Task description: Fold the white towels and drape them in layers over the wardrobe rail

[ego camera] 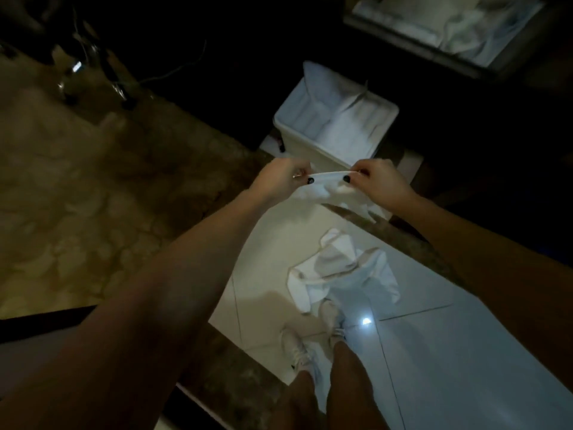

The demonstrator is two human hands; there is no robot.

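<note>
I hold a white towel stretched between both hands at chest height over the floor. My left hand pinches its top edge on the left, and my right hand pinches the same edge on the right. The cloth hangs down below the hands. A second white towel lies crumpled on the pale floor tiles just ahead of my shoes. No wardrobe rail shows in this dim view.
A white bin holding folded white cloth stands beyond my hands. A dark tray or shelf with more white linen is at the top right. A stone-patterned counter fills the left. My shoes stand on the tiles.
</note>
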